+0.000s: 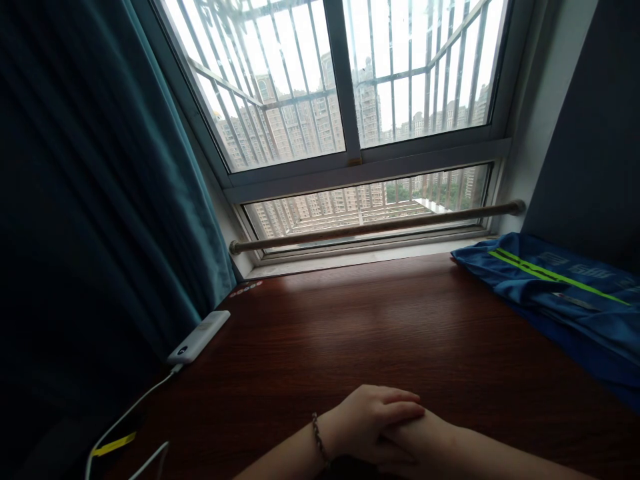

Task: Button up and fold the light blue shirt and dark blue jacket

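My left hand (pixel 364 415), with a dark braided bracelet (pixel 318 436) at its wrist, lies across the back of my right hand (pixel 423 437) near the bottom of the head view. Its fingers are together and curl over the right hand. Most of the right hand's fingers are hidden under the left one, so their pose does not show. Both hands rest at the near part of a dark reddish-brown wooden table (pixel 350 333). No object is visible in either hand.
A white power bank (pixel 200 337) lies at the left with a white cable (pixel 133 403) plugged in, beside a yellow strip (pixel 115 444). Folded blue clothing (pixel 555 287) with lime stripes lies at the right. A blue curtain (pixel 165 167), a rail (pixel 380 228) and a barred window (pixel 350 100) stand beyond.
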The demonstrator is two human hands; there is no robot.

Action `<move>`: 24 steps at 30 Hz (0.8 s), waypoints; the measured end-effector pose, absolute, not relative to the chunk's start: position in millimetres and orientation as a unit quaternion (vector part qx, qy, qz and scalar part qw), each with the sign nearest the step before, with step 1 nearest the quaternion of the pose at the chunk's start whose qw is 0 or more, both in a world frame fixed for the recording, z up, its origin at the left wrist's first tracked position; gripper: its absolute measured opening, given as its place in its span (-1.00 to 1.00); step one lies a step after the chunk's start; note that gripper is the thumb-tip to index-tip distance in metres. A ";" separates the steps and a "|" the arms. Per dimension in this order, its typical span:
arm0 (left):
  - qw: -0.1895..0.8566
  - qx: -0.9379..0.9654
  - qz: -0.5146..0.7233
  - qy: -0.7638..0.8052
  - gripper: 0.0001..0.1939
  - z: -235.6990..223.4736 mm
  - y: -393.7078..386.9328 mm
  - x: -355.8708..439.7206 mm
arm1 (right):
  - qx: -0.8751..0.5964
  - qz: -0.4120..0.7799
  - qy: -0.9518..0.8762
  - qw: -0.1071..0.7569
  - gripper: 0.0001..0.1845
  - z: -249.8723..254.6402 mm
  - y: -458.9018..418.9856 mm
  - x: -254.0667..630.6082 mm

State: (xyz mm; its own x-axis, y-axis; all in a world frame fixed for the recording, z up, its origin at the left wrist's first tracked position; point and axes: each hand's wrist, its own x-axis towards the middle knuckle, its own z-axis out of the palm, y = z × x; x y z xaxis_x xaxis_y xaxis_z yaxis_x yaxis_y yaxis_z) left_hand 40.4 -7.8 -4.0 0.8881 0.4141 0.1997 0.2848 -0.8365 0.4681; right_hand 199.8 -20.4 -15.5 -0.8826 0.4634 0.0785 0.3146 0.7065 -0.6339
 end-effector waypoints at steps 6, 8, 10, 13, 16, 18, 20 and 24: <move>0.216 0.947 0.151 0.184 -0.42 -2.3 -7.9 41.0 | -0.206 0.325 -0.915 0.122 -0.53 -21.2 -19.6 199.0; 0.216 0.947 0.150 0.182 -0.41 -1.6 -7.8 41.0 | -0.205 0.324 -0.916 0.122 -0.51 -21.8 -19.3 198.5; 0.219 0.947 0.150 0.181 -0.40 -1.5 -7.8 40.9 | -0.204 0.323 -0.916 0.122 -0.50 -22.2 -19.1 198.2; 0.223 0.946 0.149 0.182 -0.38 -2.0 -7.7 40.6 | -0.209 0.320 -0.916 0.122 -0.50 -22.1 -19.2 197.8; 0.226 0.946 0.144 0.184 -0.37 -1.9 -7.6 40.5 | -0.212 0.320 -0.916 0.120 -0.50 -19.9 -19.2 197.4; 0.225 0.946 0.143 0.183 -0.37 -1.4 -7.5 40.5 | -0.211 0.323 -0.914 0.122 -0.50 -17.4 -19.2 197.2; 0.223 0.947 0.144 0.183 -0.36 -1.1 -7.2 40.6 | -0.213 0.328 -0.912 0.121 -0.51 -15.4 -19.3 197.0; 0.224 0.947 0.144 0.182 -0.35 -2.0 -6.8 40.8 | -0.215 0.332 -0.911 0.119 -0.52 -16.8 -19.4 197.0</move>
